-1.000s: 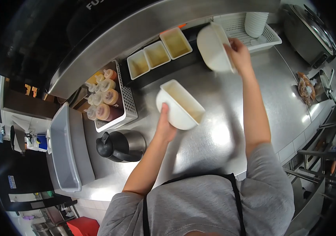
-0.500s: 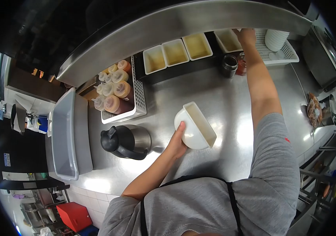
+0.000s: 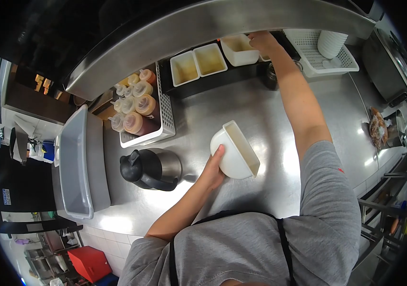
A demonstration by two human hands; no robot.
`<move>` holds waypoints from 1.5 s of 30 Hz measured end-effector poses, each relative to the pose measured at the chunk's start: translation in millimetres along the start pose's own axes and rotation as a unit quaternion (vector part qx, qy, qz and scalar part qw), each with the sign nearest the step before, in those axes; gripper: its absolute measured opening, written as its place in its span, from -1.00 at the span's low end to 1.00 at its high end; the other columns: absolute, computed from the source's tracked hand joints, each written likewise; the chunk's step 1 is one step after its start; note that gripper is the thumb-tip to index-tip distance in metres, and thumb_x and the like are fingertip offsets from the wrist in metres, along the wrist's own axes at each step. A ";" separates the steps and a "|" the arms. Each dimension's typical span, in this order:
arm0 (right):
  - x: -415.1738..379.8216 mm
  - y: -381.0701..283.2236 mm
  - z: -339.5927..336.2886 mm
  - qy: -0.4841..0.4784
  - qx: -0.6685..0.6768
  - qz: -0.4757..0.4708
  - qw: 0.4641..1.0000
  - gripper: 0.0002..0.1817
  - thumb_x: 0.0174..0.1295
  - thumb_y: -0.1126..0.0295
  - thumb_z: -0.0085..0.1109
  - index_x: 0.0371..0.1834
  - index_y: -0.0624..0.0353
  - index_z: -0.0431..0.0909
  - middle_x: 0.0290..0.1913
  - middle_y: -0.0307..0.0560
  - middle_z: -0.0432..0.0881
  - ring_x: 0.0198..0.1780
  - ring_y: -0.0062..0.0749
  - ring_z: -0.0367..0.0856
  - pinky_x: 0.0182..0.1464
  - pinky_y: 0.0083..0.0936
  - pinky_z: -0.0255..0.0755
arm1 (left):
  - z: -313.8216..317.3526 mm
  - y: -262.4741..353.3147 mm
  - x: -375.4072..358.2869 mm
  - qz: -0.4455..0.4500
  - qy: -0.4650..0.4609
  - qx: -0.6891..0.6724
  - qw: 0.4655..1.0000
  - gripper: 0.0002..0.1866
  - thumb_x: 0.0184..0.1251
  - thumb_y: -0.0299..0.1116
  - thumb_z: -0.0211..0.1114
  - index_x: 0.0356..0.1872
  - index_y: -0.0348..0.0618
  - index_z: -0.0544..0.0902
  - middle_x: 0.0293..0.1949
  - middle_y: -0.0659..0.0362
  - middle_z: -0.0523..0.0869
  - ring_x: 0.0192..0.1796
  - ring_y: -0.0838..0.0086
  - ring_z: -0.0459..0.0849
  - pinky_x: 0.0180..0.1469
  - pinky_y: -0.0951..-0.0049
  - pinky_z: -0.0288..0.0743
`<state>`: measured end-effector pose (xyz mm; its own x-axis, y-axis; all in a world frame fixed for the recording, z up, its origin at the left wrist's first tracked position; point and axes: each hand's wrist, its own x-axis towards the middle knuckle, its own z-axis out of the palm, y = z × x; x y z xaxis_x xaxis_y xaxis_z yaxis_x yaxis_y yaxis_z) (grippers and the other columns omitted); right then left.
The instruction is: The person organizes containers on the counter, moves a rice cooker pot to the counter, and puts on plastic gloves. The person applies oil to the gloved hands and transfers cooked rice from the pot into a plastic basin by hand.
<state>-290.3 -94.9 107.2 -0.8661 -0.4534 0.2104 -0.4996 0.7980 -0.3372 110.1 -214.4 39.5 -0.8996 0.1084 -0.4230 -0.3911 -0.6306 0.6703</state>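
Observation:
My left hand grips a white tub with a rounded side. The tub is tilted, its rectangular mouth facing right, above the steel counter. Stretched out to the back, my right hand is closed on the right rim of a white rectangular container, tilted over a black holder. Two similar containers, a left one and a middle one, sit in the holder with yellowish insides. A corner of another pale container shows under my right wrist. A dark jar is partly hidden by my right forearm.
A white basket of squeeze bottles stands back left. In front is a steel and black thermal jug; left of it, a grey bin. A perforated white basket holds stacked white bowls. A steel shelf edge overhangs the back.
My right hand has moved left, from the rightmost container to the one beside it, which now sits higher and tilted. My left hand keeps the tub in nearly the same place.

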 end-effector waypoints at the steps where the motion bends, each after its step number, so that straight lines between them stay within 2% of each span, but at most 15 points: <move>1: 9.8 -0.6 4.2 -0.019 -0.026 0.018 0.999 -0.67 0.02 0.29 0.11 -0.13 0.15 0.60 -0.11 0.04 0.62 -0.02 -0.17 0.57 0.04 -0.31 0.43 | 1.7 -1.2 1.2 -0.006 0.009 -0.003 1.000 -0.22 0.27 0.18 0.10 0.33 -0.13 0.14 0.24 0.05 0.38 0.31 0.26 0.34 0.32 0.13 0.23; 8: -18.5 -28.6 -13.5 0.053 0.046 -0.058 0.996 -0.31 -0.03 -0.21 0.19 -0.05 0.18 0.57 -0.03 0.04 0.60 0.02 -0.15 0.56 0.05 -0.34 0.44 | 20.5 14.1 -4.5 0.000 0.018 -0.014 1.000 -0.23 0.33 0.24 -0.07 0.36 -0.12 0.11 0.31 0.08 0.30 0.34 0.26 0.29 0.36 0.15 0.16; 10: -47.8 -57.2 -41.9 -0.143 0.130 -0.071 0.979 -0.17 -0.07 -0.35 0.15 0.05 0.16 0.51 -0.08 0.01 0.62 -0.07 -0.24 0.61 -0.06 -0.40 0.49 | 25.6 22.2 -1.5 0.041 0.043 -0.031 0.998 -0.24 0.34 0.24 -0.12 0.37 -0.11 0.10 0.32 0.10 0.28 0.36 0.27 0.26 0.38 0.16 0.12; 12: -96.9 -99.5 -76.8 -0.406 0.213 0.029 0.888 -0.31 -0.03 -0.23 0.23 -0.04 0.14 0.48 -0.20 -0.13 0.62 -0.25 -0.44 0.59 -0.18 -0.52 0.47 | 29.4 29.3 4.8 0.080 0.066 -0.048 0.993 -0.24 0.36 0.25 -0.18 0.38 -0.10 0.08 0.34 0.11 0.26 0.37 0.28 0.24 0.39 0.17 0.08; 14: -129.4 -110.0 -75.0 -0.462 0.209 -0.056 0.860 -0.37 0.03 -0.14 0.25 -0.06 0.19 0.45 -0.25 -0.13 0.63 -0.35 -0.47 0.60 -0.33 -0.56 0.48 | 31.5 38.0 12.2 0.184 0.031 -0.056 0.981 -0.24 0.36 0.25 -0.21 0.39 -0.08 0.04 0.36 0.12 0.22 0.40 0.29 0.19 0.41 0.19 0.05; 16: -145.7 -107.3 -64.8 -0.436 0.261 -0.177 0.843 -0.53 0.10 0.04 0.25 -0.10 0.18 0.45 -0.31 -0.13 0.63 -0.33 -0.47 0.62 -0.37 -0.60 0.47 | 35.1 43.3 15.7 0.197 0.000 -0.056 0.979 -0.24 0.37 0.24 -0.20 0.40 -0.08 0.01 0.37 0.12 0.19 0.41 0.30 0.15 0.42 0.21 0.01; 21: -117.5 -60.2 -81.7 -0.246 0.219 -0.040 0.943 -0.59 0.20 0.06 0.16 -0.13 0.18 0.45 -0.33 -0.14 0.61 -0.43 -0.49 0.56 -0.37 -0.62 0.47 | 29.1 21.2 24.9 0.171 -0.073 -0.003 0.982 -0.29 0.39 0.08 -0.02 0.41 0.00 -0.06 0.37 0.17 0.16 0.34 0.31 0.26 0.31 0.17 0.22; 24: -129.6 -62.4 -51.5 -0.428 0.199 0.012 0.881 -0.38 0.22 -0.23 -0.05 -0.05 0.15 0.49 -0.23 -0.15 0.59 -0.35 -0.47 0.56 -0.30 -0.53 0.48 | 29.7 0.9 28.6 0.148 -0.020 0.041 0.988 -0.35 0.41 -0.07 0.05 0.39 0.11 -0.06 0.29 0.14 0.19 0.24 0.29 0.35 0.17 0.16 0.37; 26: -154.9 -80.9 -34.4 -0.461 0.138 -0.062 0.874 -0.47 0.21 -0.13 0.05 -0.05 0.13 0.51 -0.25 -0.12 0.60 -0.18 -0.46 0.57 -0.20 -0.47 0.48 | 19.1 -11.1 36.0 0.101 0.090 0.016 0.991 -0.39 0.44 -0.03 -0.02 0.37 0.07 -0.04 0.24 0.13 0.22 0.24 0.29 0.34 0.14 0.20 0.40; 28: -177.3 -77.3 -14.4 -0.304 0.215 -0.165 0.913 -0.60 0.19 0.05 0.16 -0.12 0.16 0.53 -0.24 -0.05 0.59 -0.21 -0.27 0.57 -0.13 -0.42 0.43 | 14.7 -8.2 34.3 0.079 0.084 -0.004 0.993 -0.37 0.44 0.02 -0.07 0.38 0.04 -0.07 0.24 0.11 0.19 0.20 0.28 0.37 0.11 0.22 0.42; 31: -190.1 -72.9 -10.9 -0.322 0.266 -0.178 0.891 -0.68 0.17 0.17 0.20 -0.15 0.17 0.53 -0.19 -0.05 0.57 -0.18 -0.25 0.56 -0.13 -0.39 0.43 | 16.6 -8.6 26.1 0.039 0.108 -0.003 0.993 -0.37 0.45 0.04 -0.11 0.38 0.01 -0.08 0.27 0.08 0.13 0.18 0.26 0.39 0.09 0.21 0.44; 35: -218.7 -63.4 -56.1 0.138 0.223 -0.179 0.948 -0.68 0.04 0.19 0.30 -0.29 0.21 0.54 -0.24 -0.04 0.54 -0.14 -0.17 0.51 -0.06 -0.33 0.38 | 16.0 -15.5 36.1 0.077 0.078 0.047 0.993 -0.37 0.46 -0.01 -0.09 0.38 -0.02 -0.08 0.30 0.06 0.08 0.18 0.29 0.39 0.06 0.22 0.47; 37: -243.6 -47.1 -93.4 0.197 0.134 -0.078 0.968 -0.59 -0.02 0.14 0.35 -0.19 0.16 0.53 -0.08 -0.01 0.52 -0.04 -0.12 0.49 -0.02 -0.37 0.38 | 4.3 -26.8 42.8 0.104 0.073 0.112 0.986 -0.37 0.46 -0.08 -0.05 0.38 -0.04 -0.08 0.31 0.04 0.07 0.17 0.31 0.40 0.02 0.25 0.50; 42: -305.9 -33.4 -68.2 0.054 -0.014 -0.021 0.998 -0.34 -0.07 0.21 0.38 0.15 0.04 0.35 0.28 0.10 0.27 0.27 0.02 0.29 0.13 -0.21 0.35 | 0.1 -42.6 40.0 0.264 0.011 0.420 0.869 -0.30 0.23 -0.62 0.16 0.35 -0.16 0.02 0.28 0.01 0.10 0.07 0.39 0.51 -0.21 0.58 0.55; 45: -313.1 -16.1 -36.1 0.016 -0.049 0.095 0.994 -0.45 0.04 0.55 0.08 0.18 0.08 0.34 0.32 0.16 0.26 0.33 0.02 0.27 0.16 -0.17 0.34 | -1.4 -45.3 41.2 0.274 0.018 0.440 0.855 -0.31 0.19 -0.67 0.17 0.33 -0.17 0.08 0.26 0.01 0.12 0.05 0.41 0.53 -0.20 0.61 0.55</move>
<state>-10.5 48.6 79.8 -0.9434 -0.2786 0.1800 -0.3210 0.9036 -0.2837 91.0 -182.4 -9.1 -0.9943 -0.0510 0.0931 0.0781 0.2436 0.9667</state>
